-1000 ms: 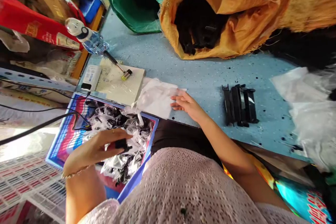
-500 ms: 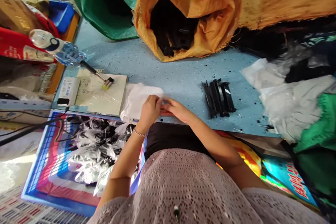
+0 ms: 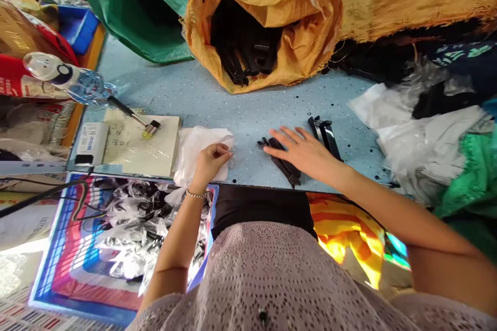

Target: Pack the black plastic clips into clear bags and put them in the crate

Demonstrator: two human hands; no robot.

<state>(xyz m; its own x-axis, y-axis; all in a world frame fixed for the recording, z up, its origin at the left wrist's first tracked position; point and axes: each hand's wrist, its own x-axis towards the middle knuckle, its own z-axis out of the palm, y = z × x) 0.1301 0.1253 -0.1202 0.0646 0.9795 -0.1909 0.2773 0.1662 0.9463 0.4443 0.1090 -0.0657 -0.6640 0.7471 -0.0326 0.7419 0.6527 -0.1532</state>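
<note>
My left hand (image 3: 210,164) is over a stack of thin white plastic bags (image 3: 190,145), near the bench's front edge. Its thumb and fingertips are pressed together, and I cannot make out what, if anything, is between them. To the right, my right hand (image 3: 305,152) has its fingers stretched out over long black plastic parts (image 3: 285,165). They lie slanted under its fingertips, partly covered by the hand. More black plastic parts (image 3: 329,137) lie side by side just beyond that hand.
An orange woven sack (image 3: 264,80) with black parts inside lies open at the back, beside a green sack (image 3: 163,46). A brush (image 3: 134,116) rests on a cardboard sheet (image 3: 163,155). Lower left is a blue basket (image 3: 83,300) of bagged items. White bags (image 3: 423,139) are heaped at right.
My right hand has moved right, away from my left hand, and spread over the black plastic parts. Some of these parts now lie further left and tilted. My left hand stays by the bags.
</note>
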